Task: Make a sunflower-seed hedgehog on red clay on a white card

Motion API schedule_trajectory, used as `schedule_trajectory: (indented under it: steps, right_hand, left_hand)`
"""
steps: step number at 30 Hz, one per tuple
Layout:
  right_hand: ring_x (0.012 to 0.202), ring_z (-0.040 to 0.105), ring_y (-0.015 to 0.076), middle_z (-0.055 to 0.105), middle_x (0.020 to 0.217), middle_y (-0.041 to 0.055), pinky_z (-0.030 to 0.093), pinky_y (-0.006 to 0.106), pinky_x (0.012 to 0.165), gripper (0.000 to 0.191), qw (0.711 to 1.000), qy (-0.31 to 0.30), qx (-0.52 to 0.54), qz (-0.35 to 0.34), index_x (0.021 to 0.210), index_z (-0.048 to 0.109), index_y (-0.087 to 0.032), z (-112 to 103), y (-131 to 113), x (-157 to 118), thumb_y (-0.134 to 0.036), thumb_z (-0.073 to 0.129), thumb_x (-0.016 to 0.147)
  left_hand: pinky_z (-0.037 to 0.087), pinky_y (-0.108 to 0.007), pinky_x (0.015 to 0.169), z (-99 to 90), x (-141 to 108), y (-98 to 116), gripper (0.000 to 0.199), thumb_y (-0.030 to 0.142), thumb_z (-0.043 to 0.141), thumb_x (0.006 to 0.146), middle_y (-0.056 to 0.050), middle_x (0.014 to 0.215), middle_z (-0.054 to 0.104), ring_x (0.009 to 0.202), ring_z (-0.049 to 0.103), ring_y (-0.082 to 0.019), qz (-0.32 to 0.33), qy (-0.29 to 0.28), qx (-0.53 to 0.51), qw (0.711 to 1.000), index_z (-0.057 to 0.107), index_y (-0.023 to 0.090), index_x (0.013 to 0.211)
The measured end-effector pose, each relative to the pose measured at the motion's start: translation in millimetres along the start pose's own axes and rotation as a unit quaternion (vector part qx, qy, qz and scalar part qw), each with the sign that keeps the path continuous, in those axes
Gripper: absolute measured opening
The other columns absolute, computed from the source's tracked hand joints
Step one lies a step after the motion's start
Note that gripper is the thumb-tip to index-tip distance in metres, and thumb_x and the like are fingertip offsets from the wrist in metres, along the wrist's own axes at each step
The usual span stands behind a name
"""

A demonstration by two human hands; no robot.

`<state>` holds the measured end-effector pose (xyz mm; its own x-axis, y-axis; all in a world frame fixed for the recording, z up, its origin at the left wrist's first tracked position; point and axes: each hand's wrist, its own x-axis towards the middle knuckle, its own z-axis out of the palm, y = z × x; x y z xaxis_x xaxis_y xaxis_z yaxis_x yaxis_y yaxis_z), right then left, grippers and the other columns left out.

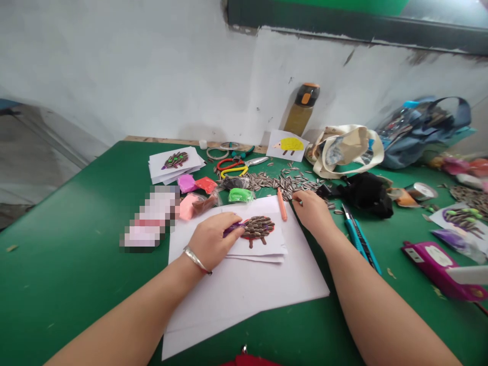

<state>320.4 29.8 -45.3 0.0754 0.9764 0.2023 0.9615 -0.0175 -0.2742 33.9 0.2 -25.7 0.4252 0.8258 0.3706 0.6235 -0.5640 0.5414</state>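
Note:
My left hand (218,235) lies on a small white card (272,247), fingers stretched over its left side by a purple patch. On that card is a hedgehog picture (258,227) of striped sunflower seeds, with a red edge and brown legs. Larger white sheets (267,287) lie beneath. At the heap of sunflower seeds (267,180), my right hand (310,211) has its fingers curled together; whatever is between the fingertips is too small to make out. An orange pen-like stick (282,205) lies just left of my right hand.
Clay packets, one of them green (241,195), lie behind the sheets. Beyond are yellow-handled scissors (234,171), a hedgehog drawing (287,145) and a bottle (301,109). On the right are a teal box cutter (360,239), a cloth bag (345,152) and a magenta device (444,269).

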Motion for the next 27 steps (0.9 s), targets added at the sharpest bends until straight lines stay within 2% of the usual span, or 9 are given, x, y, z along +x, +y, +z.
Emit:
schedule_trajectory:
  steps: [5,8,11,13,17,21,24,27]
  right_hand:
    - [0.090,0.055,0.0228,0.063,0.094,0.0116,0.039,0.032,0.078,0.027,1.000,-0.006,0.005,0.014,0.096,0.064,-0.015,-2.8,-2.7,-1.0,-0.013,0.040,0.083]
    - [0.093,0.056,0.0220,0.065,0.097,0.0106,0.039,0.032,0.081,0.028,0.997,0.030,0.067,0.023,0.094,0.065,-0.016,-10.4,-10.2,-4.1,-0.016,0.039,0.085]
    - [0.080,0.057,0.0185,0.066,0.083,0.0045,0.040,0.029,0.073,0.022,0.987,0.053,0.147,0.024,0.085,0.065,-0.020,-19.6,-24.6,-10.6,-0.026,0.043,0.087]
    - [0.066,0.054,0.0148,0.063,0.072,0.0003,0.039,0.026,0.064,0.019,0.977,0.033,0.209,0.029,0.084,0.063,-0.021,-23.2,-36.0,-16.4,-0.032,0.048,0.086]
    - [0.062,0.052,0.0120,0.061,0.070,-0.0025,0.039,0.024,0.063,0.011,0.962,-0.014,0.271,-0.013,0.087,0.060,-0.021,-21.9,-54.6,-26.7,-0.028,0.052,0.083]
    - [0.064,0.053,0.0121,0.063,0.074,-0.0022,0.039,0.024,0.064,0.014,0.965,-0.060,0.250,-0.050,0.093,0.060,-0.023,-18.3,-63.9,-31.3,-0.023,0.051,0.083]
    - [0.065,0.053,0.0122,0.062,0.073,-0.0017,0.037,0.024,0.064,0.011,0.968,-0.091,0.215,-0.092,0.084,0.061,-0.022,-18.3,-67.6,-32.3,-0.021,0.050,0.085]
    - [0.073,0.053,0.0132,0.061,0.078,0.0006,0.038,0.024,0.068,0.011,0.968,-0.091,0.191,-0.137,0.079,0.061,-0.020,-19.0,-69.6,-33.1,-0.019,0.052,0.085]
  left_hand:
    - [0.054,-0.034,0.084,-0.7,0.5,0.4,0.017,0.027,0.059,0.085,-0.005,0.102,0.071,0.093,0.067,-0.019,0.001,-0.001,0.001,1.000,0.066,0.019,0.097]
    - [0.054,-0.033,0.083,-0.9,0.6,0.2,0.017,0.027,0.059,0.085,-0.005,0.101,0.071,0.092,0.067,-0.019,0.004,0.002,-0.001,1.000,0.066,0.018,0.097]
    - [0.054,-0.033,0.081,-0.6,0.7,0.0,0.017,0.027,0.058,0.085,-0.005,0.100,0.071,0.090,0.067,-0.019,0.016,0.007,-0.001,1.000,0.066,0.018,0.097]
    - [0.054,-0.032,0.079,-0.3,0.7,0.0,0.016,0.027,0.057,0.086,-0.005,0.098,0.071,0.088,0.067,-0.019,0.026,0.010,0.000,1.000,0.066,0.018,0.096]
    - [0.054,-0.030,0.077,-0.1,1.1,1.0,0.016,0.028,0.057,0.086,-0.005,0.096,0.071,0.086,0.067,-0.019,0.038,0.010,0.002,0.999,0.067,0.018,0.095]
    - [0.054,-0.030,0.075,-1.0,1.7,3.6,0.015,0.027,0.056,0.087,-0.005,0.094,0.071,0.084,0.067,-0.019,0.040,0.003,0.001,0.999,0.067,0.018,0.093]
    - [0.054,-0.030,0.074,-1.6,1.7,5.0,0.014,0.026,0.056,0.087,-0.004,0.092,0.071,0.082,0.066,-0.018,0.037,-0.006,0.003,0.999,0.067,0.019,0.092]
    - [0.053,-0.030,0.074,-1.7,1.6,5.3,0.013,0.026,0.057,0.086,-0.004,0.092,0.071,0.082,0.066,-0.018,0.034,-0.016,0.002,0.999,0.067,0.019,0.092]
